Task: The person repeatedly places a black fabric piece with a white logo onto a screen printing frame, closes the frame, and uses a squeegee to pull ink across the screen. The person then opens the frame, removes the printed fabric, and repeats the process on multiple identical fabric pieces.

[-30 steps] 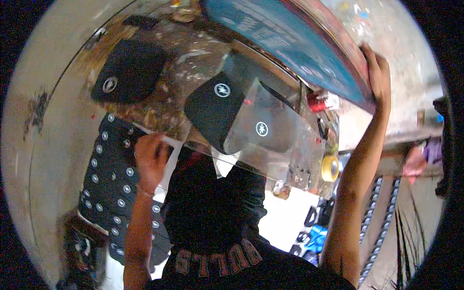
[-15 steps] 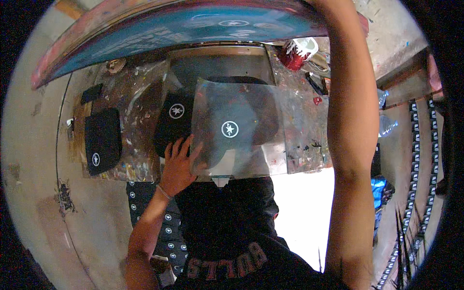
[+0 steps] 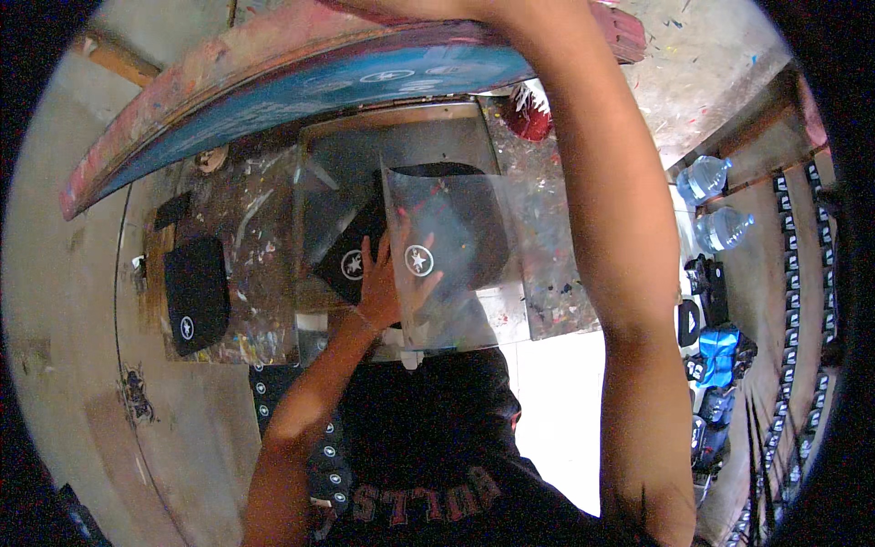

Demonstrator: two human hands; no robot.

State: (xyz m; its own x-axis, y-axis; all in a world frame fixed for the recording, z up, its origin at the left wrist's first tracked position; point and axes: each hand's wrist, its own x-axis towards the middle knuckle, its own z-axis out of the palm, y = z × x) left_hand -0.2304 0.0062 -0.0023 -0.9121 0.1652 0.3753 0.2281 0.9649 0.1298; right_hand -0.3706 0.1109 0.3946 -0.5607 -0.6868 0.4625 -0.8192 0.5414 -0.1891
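My left hand (image 3: pixel 383 287) lies with fingers spread on a black fabric piece (image 3: pixel 357 230) marked with a white star in a circle. Its right-hand fingers pass beneath a clear plastic sheet (image 3: pixel 460 310), which bears the same star print. Through the sheet a larger dark shape shows; I cannot tell whether it is fabric. Above the bench, my right hand (image 3: pixel 510 11) grips the edge of a raised screen-printing frame (image 3: pixel 246 50), with pinkish wooden sides and blue mesh. Part of that hand is cut off at the top of the view.
Another star-marked black piece (image 3: pixel 198 292) lies at the left of the paint-spattered bench (image 3: pixel 264 228). A red-and-white paint pot (image 3: pixel 529 118) stands at the back right, partly behind my right arm. Water bottles (image 3: pixel 720 228) and bundled things (image 3: pixel 718 356) lie to the right, beside rows of printed pieces (image 3: pixel 782 301).
My left hand has moved right, from the sheet's left edge to partly under it. The star-marked piece beneath has shifted and turned. My view has moved a little, and the frame stays raised.
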